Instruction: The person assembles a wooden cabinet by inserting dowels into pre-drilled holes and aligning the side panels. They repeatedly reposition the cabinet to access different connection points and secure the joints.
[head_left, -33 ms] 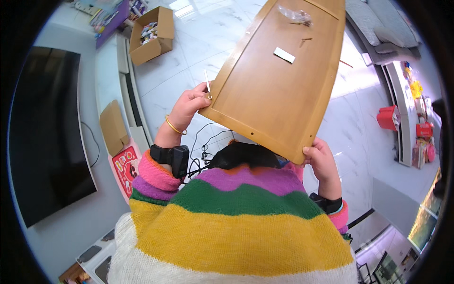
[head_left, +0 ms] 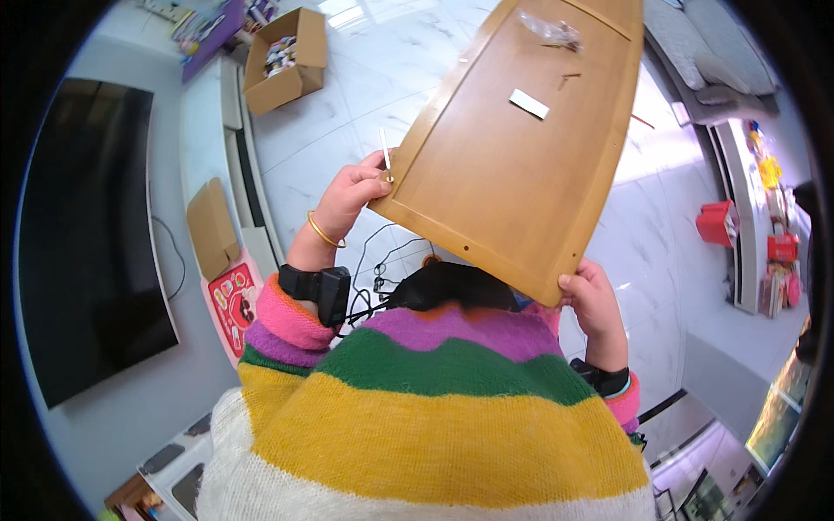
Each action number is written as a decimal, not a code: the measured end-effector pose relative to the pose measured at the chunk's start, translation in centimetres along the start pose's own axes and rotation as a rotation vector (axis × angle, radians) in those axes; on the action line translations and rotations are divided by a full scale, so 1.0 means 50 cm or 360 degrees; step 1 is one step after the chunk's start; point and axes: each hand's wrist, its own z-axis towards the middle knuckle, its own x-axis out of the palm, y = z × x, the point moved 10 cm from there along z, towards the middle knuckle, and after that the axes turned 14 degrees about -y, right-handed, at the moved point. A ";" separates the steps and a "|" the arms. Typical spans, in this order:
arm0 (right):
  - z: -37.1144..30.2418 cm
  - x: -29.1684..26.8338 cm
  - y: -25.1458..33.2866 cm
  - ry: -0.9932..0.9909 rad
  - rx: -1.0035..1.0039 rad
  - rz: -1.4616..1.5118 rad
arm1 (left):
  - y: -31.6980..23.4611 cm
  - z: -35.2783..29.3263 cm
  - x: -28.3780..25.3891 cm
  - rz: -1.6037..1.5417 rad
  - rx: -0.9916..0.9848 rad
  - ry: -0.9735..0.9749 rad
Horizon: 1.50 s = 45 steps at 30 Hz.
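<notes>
Both thumbs press near corners of a wooden panel (head_left: 486,187). Left hand (head_left: 347,198): clamped on the left corner, slim pale rod (head_left: 386,149) projecting just beside the thumb. Right hand (head_left: 594,300): clamped on the right corner, fingers partly hidden. Panel extends away from the person's front. On it: white rectangular piece (head_left: 529,103), small brown pieces (head_left: 567,80), clear plastic bag (head_left: 551,31). Farther left: open cardboard box (head_left: 311,65), tiled floor (head_left: 360,108).

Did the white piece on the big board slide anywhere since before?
No, it doesn't look like it. The white piece lies at the same spot on the board, just as far from its left edge. Only the whole view shifted slightly.
</notes>
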 end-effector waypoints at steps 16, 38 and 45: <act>0.003 0.073 -0.014 0.0555 0.0341 -0.0186 | 0.042 -0.013 -0.075 -0.0070 -0.0077 -0.0227; -0.023 0.051 -0.024 0.0934 0.0287 0.0372 | 0.079 -0.034 -0.135 -0.0278 -0.0306 -0.0315; -0.075 0.098 -0.028 0.1466 0.0129 0.0280 | 0.087 -0.060 -0.165 -0.0531 -0.0405 -0.0316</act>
